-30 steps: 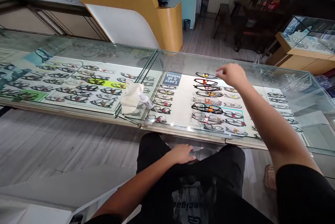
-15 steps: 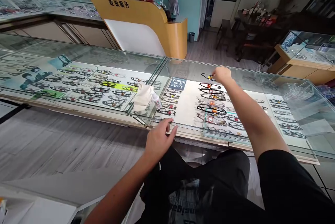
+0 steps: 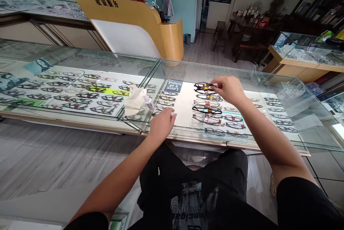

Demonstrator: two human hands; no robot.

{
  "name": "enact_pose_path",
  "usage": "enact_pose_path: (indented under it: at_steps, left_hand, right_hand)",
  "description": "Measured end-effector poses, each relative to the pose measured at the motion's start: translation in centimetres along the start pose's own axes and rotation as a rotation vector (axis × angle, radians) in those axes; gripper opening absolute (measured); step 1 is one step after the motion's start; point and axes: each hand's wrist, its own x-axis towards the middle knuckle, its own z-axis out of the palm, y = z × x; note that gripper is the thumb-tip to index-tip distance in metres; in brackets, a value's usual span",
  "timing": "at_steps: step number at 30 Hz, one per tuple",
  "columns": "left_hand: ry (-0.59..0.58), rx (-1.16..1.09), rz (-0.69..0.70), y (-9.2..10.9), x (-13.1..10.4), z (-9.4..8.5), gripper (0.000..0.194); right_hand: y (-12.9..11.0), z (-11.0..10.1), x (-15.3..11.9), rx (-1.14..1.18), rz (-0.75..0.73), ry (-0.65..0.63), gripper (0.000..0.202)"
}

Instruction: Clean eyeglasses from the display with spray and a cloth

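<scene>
My right hand (image 3: 228, 87) pinches a dark pair of glasses (image 3: 204, 85) at the far end of a column of frames on the glass counter. Below it in that column lies a thick black pair (image 3: 206, 109). My left hand (image 3: 162, 124) rests at the counter's near edge, its fingers curled; a small pale thing shows at its fingertips, too small to name. Just left of that hand, a white bottle (image 3: 149, 103) leans beside a cream cloth (image 3: 134, 98) on the glass. A blue printed card (image 3: 173, 86) lies behind the left column of glasses.
Glass display cases (image 3: 77, 113) full of glasses stretch to the left. More glasses (image 3: 285, 122) lie in rows at the right. Behind the counter stand a yellow cashier desk (image 3: 172, 40), a bin (image 3: 187, 38) and a wooden stool (image 3: 220, 32).
The view has shifted right. My right hand has come slightly nearer with the glasses, which are now low over the column's far end. My left fingers have drawn closer together.
</scene>
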Motion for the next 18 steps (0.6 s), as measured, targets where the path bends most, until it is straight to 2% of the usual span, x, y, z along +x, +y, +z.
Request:
enact_pose_path:
  at_steps: [7, 11, 13, 15, 16, 17, 18]
  left_hand:
    - [-0.038, 0.09, 0.021, 2.0, 6.9, 0.0, 0.034]
    - [-0.061, 0.155, -0.015, 2.6, 7.9, -1.0, 0.039]
    - [-0.005, 0.14, -0.022, 3.1, 7.9, -2.2, 0.049]
    - [0.041, -0.023, 0.043, 4.1, 8.3, -3.8, 0.046]
    - [0.01, -0.182, 0.099, 4.7, 8.8, -4.7, 0.04]
    - [-0.088, -0.395, 0.148, 5.3, 9.4, -5.5, 0.034]
    - [-0.24, -0.629, 0.167, 6.0, 10.1, -6.1, 0.034]
  right_hand:
    - [-0.4, -1.2, -3.4, 0.154, -0.034, 0.027, 0.022]
    - [-0.1, -1.6, -4.5, 0.202, -0.054, 0.061, 0.02]
    - [0.0, -1.6, -4.8, 0.22, -0.062, 0.084, 0.018]
    - [0.2, -1.5, -4.6, 0.222, -0.099, 0.131, 0.018]
    - [0.2, -1.3, -4.4, 0.21, -0.128, 0.169, 0.018]
    - [0.3, -1.0, -4.1, 0.19, -0.164, 0.214, 0.019]
    - [0.3, -0.7, -3.7, 0.163, -0.206, 0.263, 0.02]
